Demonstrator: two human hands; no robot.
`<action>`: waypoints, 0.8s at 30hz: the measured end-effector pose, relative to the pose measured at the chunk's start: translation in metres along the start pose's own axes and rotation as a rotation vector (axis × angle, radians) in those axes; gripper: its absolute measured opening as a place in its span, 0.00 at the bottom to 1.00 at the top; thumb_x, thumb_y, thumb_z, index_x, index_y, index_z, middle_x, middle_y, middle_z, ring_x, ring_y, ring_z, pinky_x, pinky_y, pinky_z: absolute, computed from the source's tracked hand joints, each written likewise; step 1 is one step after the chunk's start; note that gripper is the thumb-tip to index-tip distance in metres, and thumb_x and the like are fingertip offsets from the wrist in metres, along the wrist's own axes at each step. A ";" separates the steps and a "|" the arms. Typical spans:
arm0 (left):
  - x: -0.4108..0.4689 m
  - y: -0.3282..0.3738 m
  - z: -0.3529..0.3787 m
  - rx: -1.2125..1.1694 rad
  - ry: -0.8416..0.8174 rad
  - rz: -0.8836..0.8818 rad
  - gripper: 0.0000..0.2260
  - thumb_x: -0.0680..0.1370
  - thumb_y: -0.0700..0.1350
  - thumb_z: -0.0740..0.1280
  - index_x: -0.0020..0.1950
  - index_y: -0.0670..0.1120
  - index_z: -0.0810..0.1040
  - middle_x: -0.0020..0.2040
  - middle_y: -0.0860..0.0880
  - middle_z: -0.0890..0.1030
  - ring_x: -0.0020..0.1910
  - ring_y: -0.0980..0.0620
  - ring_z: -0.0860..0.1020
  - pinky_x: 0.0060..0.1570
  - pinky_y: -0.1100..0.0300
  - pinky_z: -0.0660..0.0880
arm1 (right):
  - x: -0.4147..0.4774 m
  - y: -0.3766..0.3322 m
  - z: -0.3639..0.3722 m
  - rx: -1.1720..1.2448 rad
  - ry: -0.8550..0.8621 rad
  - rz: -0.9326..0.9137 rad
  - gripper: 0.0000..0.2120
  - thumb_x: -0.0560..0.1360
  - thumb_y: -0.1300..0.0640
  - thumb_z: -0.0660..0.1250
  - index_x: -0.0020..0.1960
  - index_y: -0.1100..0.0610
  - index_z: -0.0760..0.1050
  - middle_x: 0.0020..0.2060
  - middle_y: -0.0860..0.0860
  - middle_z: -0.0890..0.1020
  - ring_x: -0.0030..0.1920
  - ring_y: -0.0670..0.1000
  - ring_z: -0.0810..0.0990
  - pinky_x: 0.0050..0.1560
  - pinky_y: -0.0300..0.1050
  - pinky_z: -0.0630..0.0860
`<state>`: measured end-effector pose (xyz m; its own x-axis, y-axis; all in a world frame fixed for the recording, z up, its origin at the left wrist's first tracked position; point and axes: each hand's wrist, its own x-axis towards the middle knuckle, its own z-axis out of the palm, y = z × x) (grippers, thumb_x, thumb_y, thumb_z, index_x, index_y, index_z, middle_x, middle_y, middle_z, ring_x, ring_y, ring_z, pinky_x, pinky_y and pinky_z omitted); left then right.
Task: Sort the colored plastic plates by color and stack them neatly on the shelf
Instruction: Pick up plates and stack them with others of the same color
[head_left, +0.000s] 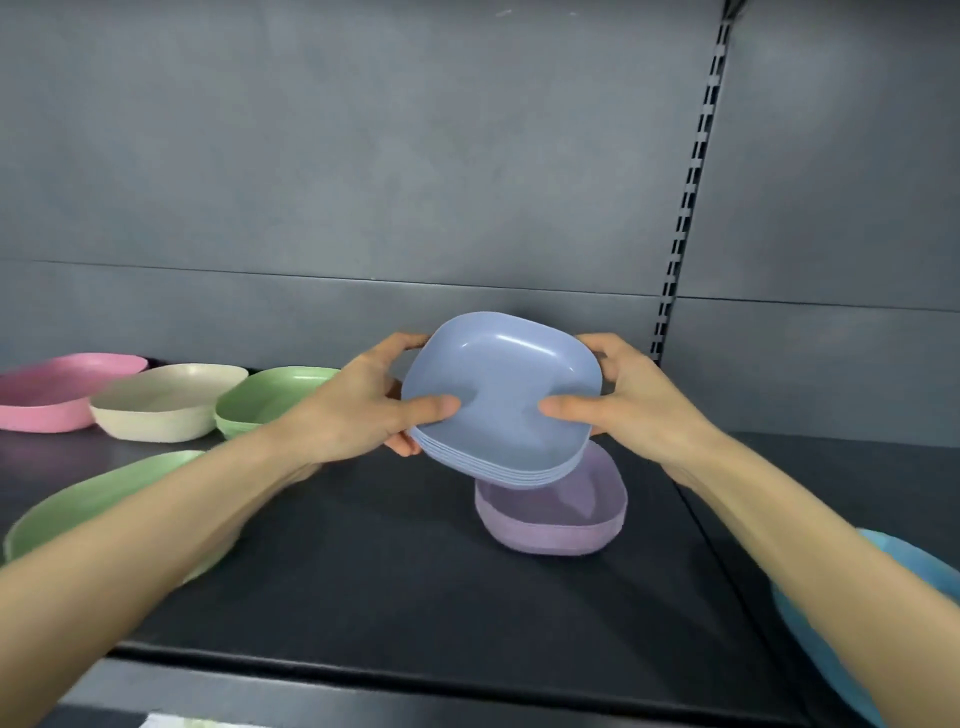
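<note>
A stack of several blue square plates (498, 384) is held in the air above the dark shelf (363, 571), tilted toward me. My left hand (358, 410) grips its left edge, thumb on top and fingers underneath. My right hand (623, 400) grips the right edge the same way. Just below and in front of the blue stack, a purple stack of plates (561, 525) rests on the shelf. Along the back left stand a pink stack (57, 389), a cream stack (161, 402) and a green stack (270, 400).
A large green plate (88, 504) lies at the left, partly under my left forearm. A light blue plate (893, 561) shows at the right edge. The grey back panel and a slotted upright (685, 197) close off the shelf behind.
</note>
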<state>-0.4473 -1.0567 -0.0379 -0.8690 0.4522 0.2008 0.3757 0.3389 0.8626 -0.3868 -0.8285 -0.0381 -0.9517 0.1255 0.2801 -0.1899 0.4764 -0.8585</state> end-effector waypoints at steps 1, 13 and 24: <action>-0.006 -0.006 -0.013 0.000 0.004 -0.004 0.26 0.72 0.45 0.72 0.67 0.55 0.65 0.47 0.39 0.82 0.30 0.53 0.79 0.36 0.62 0.80 | -0.001 -0.001 0.016 0.011 0.019 0.009 0.28 0.67 0.61 0.75 0.63 0.53 0.67 0.53 0.47 0.79 0.52 0.46 0.80 0.44 0.41 0.80; -0.027 -0.067 -0.103 0.032 -0.173 -0.004 0.29 0.65 0.53 0.78 0.63 0.51 0.73 0.55 0.46 0.79 0.44 0.45 0.83 0.51 0.57 0.79 | 0.013 -0.018 0.117 -0.041 0.013 0.099 0.30 0.57 0.45 0.78 0.56 0.42 0.71 0.60 0.51 0.74 0.58 0.47 0.76 0.61 0.46 0.73; 0.010 -0.099 -0.088 0.069 -0.106 -0.090 0.26 0.66 0.50 0.77 0.57 0.47 0.68 0.49 0.45 0.80 0.43 0.44 0.83 0.52 0.49 0.79 | 0.046 -0.004 0.110 -0.099 -0.252 0.181 0.41 0.62 0.53 0.80 0.70 0.48 0.64 0.60 0.41 0.76 0.60 0.43 0.77 0.64 0.44 0.71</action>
<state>-0.5218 -1.1587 -0.0804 -0.8625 0.5011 0.0707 0.3222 0.4360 0.8403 -0.4561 -0.9209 -0.0691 -1.0000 0.0030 0.0008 0.0010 0.5502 -0.8350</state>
